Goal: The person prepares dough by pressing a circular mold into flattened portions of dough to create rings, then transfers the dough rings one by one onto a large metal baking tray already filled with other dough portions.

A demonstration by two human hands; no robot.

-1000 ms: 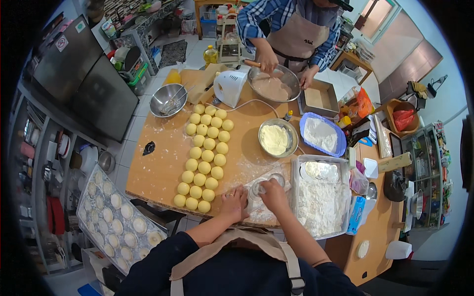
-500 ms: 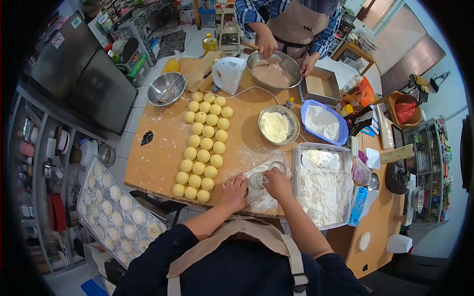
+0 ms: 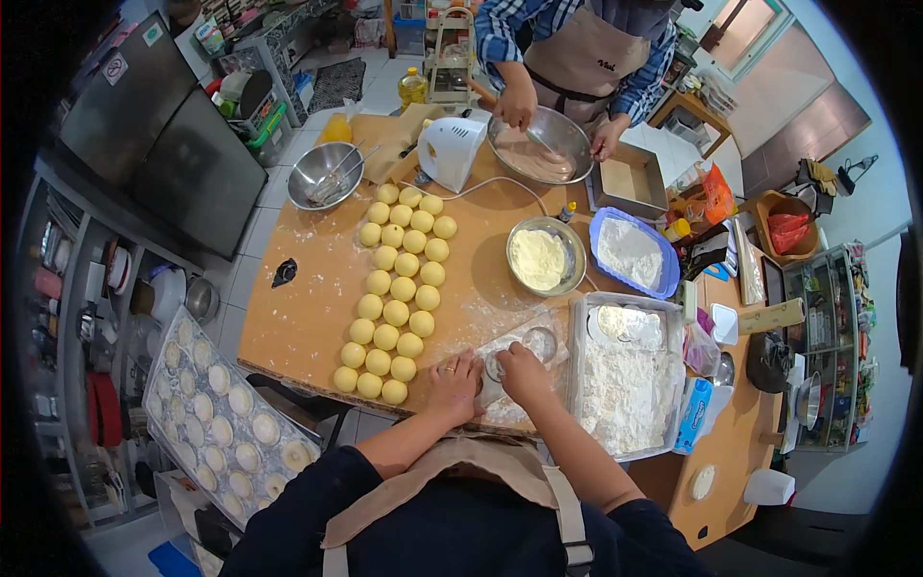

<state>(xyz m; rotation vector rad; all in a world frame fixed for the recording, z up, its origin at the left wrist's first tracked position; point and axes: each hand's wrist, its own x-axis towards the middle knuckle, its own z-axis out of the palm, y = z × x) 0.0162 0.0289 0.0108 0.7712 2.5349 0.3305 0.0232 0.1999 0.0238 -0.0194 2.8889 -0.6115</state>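
My left hand (image 3: 454, 389) rests with spread, bent fingers on the near left edge of a floured board (image 3: 505, 409); what lies under them is unclear. My right hand (image 3: 522, 377) is closed over a small round thing on that board, mostly hidden by my fingers. A round outline (image 3: 539, 341) shows beside it. To the left are several rows of pale yellow balls (image 3: 395, 312); to the right is a clear container (image 3: 623, 394) of flour with a few discs. A steel bowl (image 3: 540, 260) of pale cream stands behind.
A co-worker (image 3: 582, 53) works over a steel bowl (image 3: 562, 144) of brown mixture, beside a white mixer (image 3: 452, 149) with a cord, a square pan (image 3: 630, 183) and a blue tub (image 3: 630, 252) of powder. A floured tray (image 3: 221, 423) of discs stands lower left, below the tabletop's edge.
My right hand has shifted slightly down and left on the board, its fingers now more bent. The co-worker's hands have moved a little at the bowl. The view has shifted slightly.
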